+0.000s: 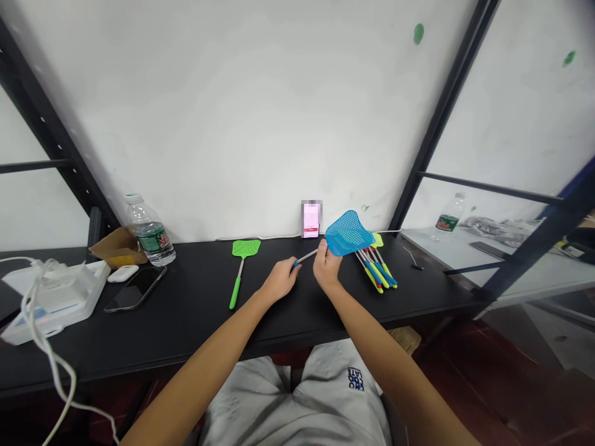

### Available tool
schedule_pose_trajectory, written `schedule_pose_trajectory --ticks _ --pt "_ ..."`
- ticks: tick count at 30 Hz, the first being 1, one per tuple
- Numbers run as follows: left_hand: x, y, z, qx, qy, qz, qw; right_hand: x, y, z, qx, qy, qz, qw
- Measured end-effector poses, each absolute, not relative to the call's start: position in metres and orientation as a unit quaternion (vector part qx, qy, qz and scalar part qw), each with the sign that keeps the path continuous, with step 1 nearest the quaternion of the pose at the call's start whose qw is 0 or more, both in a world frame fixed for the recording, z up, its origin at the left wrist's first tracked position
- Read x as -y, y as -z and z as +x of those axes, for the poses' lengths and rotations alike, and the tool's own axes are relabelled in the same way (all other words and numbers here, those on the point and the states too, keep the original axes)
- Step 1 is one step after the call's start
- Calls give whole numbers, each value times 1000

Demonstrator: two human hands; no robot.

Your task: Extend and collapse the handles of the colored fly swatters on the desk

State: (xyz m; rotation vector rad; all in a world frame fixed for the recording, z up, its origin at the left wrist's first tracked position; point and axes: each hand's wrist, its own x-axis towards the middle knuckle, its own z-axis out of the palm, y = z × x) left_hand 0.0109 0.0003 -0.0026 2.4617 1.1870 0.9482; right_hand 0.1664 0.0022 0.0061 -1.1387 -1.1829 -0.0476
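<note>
At the far left of the black worktop (195, 331), a dark phone (136, 289) lies flat before a water bottle (155, 238); next comes a green fly swatter (246, 249), lying flat. The left hand (280, 279) has its fingers wrapped round the handle of a blue fly swatter (349, 234), held above the worktop. A lit phone (311, 220) leans upright behind. The right hand's (326, 265) fingers grasp the shaft beside the blue mesh head, which partly covers a swatter bundle (381, 269)

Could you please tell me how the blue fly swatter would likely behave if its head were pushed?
The blue fly swatter has a thin-looking, curved head, so it would probably flex. Being full of holes, it is probably light. The slender rod, apparently straight, is likely stiffer.
</note>
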Motion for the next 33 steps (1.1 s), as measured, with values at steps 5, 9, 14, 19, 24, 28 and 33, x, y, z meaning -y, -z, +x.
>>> schedule_pose_trajectory --ticks 5,9,14,19,24,28,33 --pt "0 2 11 -420 -323 842 104 -6 -3 167 529 -9 -548 648" --pt "1 3 11 -427 -301 848 94 -12 -2 173 510 -39 -573 640" --pt "1 2 10 -444 -277 848 88 -21 0 180 493 -34 -592 637" --pt "1 2 9 -459 -266 844 76 -24 3 182 492 -35 -591 638" --pt "2 1 9 -467 -259 842 78 -24 7 179 532 -36 -576 620" --pt "2 1 8 -469 -257 841 78 -24 10 178 540 -55 -580 607" --pt "4 0 7 -463 -269 840 87 -25 10 179 536 -72 -583 606"
